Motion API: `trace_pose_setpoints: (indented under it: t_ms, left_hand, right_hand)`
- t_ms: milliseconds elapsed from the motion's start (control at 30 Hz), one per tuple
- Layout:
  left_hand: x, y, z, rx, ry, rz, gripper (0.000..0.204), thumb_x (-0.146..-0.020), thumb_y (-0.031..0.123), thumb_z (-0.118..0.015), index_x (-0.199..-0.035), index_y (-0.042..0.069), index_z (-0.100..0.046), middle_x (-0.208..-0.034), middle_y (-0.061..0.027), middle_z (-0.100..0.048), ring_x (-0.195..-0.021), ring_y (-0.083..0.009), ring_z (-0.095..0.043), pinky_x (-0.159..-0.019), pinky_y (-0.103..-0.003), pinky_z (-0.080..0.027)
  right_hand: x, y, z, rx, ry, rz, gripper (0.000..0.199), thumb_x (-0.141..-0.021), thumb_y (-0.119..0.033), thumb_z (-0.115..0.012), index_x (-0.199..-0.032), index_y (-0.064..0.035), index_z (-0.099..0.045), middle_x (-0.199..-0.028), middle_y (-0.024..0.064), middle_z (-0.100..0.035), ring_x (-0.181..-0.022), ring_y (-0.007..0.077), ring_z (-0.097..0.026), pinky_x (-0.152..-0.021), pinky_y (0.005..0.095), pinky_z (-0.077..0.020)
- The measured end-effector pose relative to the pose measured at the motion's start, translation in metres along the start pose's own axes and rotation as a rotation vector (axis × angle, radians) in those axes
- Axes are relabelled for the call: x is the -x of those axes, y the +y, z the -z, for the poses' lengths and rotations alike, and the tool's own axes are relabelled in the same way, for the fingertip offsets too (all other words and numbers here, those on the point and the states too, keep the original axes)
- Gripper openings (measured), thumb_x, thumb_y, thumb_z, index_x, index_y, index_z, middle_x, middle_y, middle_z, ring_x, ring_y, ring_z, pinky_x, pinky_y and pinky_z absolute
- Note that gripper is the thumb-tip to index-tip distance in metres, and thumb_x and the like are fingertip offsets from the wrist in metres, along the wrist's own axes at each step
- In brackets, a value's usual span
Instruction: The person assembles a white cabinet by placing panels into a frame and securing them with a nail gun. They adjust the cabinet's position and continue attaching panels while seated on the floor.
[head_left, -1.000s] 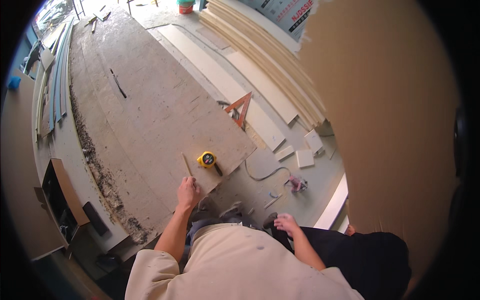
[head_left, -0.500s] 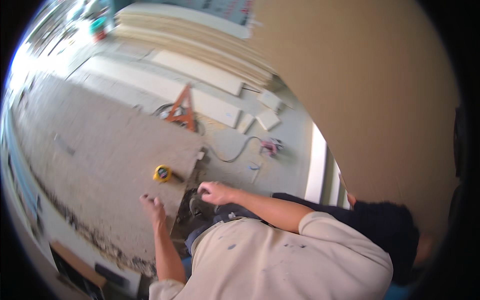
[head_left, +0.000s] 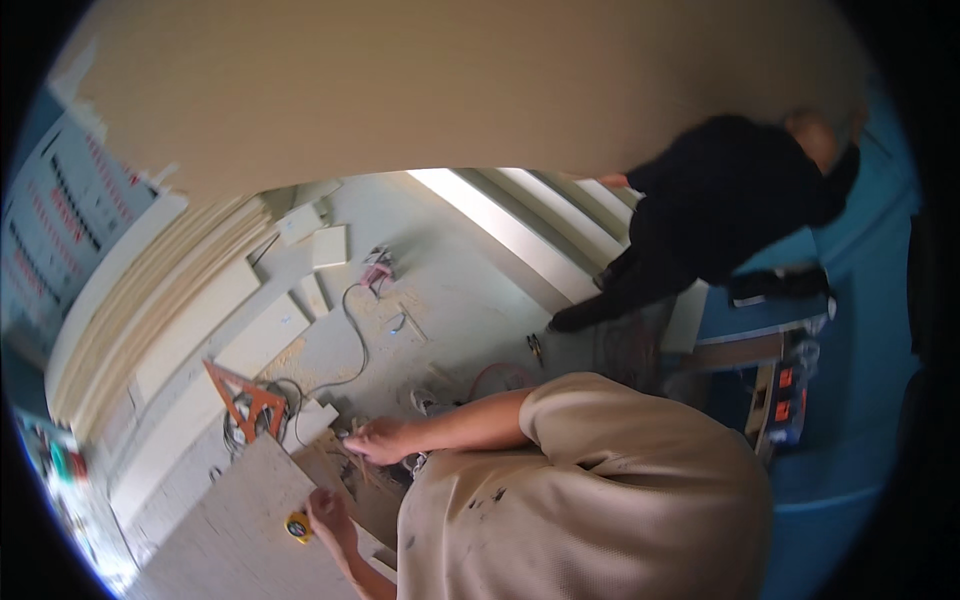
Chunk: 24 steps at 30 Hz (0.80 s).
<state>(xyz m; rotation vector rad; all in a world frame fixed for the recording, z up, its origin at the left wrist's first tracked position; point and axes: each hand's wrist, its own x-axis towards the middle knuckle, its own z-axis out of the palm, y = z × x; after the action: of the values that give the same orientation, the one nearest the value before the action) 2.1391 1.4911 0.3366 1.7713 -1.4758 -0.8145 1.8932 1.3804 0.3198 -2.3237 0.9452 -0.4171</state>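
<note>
A yellow and black tape measure (head_left: 298,526) lies on the pale board top (head_left: 225,520). Right beside it is my left hand (head_left: 332,518), its fingers partly apart and nothing visible in them; whether it touches the tape measure I cannot tell. My right hand (head_left: 380,440) is closed, held past the board's edge in front of my body. Something small and dark shows at its fingertips, too unclear to name.
An orange triangular square (head_left: 248,402) stands by coiled cable beyond the board. A reddish power tool (head_left: 377,270), white offcuts (head_left: 330,246) and stacked panels (head_left: 165,290) are on the floor. A person in dark clothes (head_left: 735,200) bends beside a large brown sheet (head_left: 430,90).
My view has swung to the right, bringing the other person and blue surfaces into sight. My left hand has come closer to the tape measure. My right hand stays closed.
</note>
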Motion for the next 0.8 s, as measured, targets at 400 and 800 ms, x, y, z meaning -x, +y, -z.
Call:
trace_pose_setpoints:
  t_ms: [400, 800]
  left_hand:
    - [-0.011, -0.115, 0.042, -0.976, 0.063, 0.024, 0.035, -0.086, 0.032, -0.059, -0.102, 0.001, -0.067, -0.101, -0.0193, -0.067, -0.094, -0.0357, -0.064, -0.083, -0.053, -0.051]
    - [-0.078, -0.098, -0.005, 0.608, -0.045, 0.696, 0.032, -0.094, 0.032, -0.053, -0.081, 0.006, -0.068, -0.07, -0.0067, -0.063, -0.061, -0.0218, -0.06, -0.055, -0.036, -0.053]
  right_hand:
    - [0.274, 0.162, 0.033, -0.107, 0.06, -1.375, 0.043, -0.091, -0.033, -0.05, -0.114, -0.001, -0.067, -0.112, 0.023, -0.067, -0.107, 0.0392, -0.063, -0.091, 0.0501, -0.0497]
    - [0.268, 0.192, 0.015, -0.407, 0.047, -1.339, 0.033, -0.092, -0.025, -0.051, -0.096, 0.0036, -0.068, -0.09, 0.0217, -0.069, -0.078, 0.0341, -0.066, -0.068, 0.0483, -0.0516]
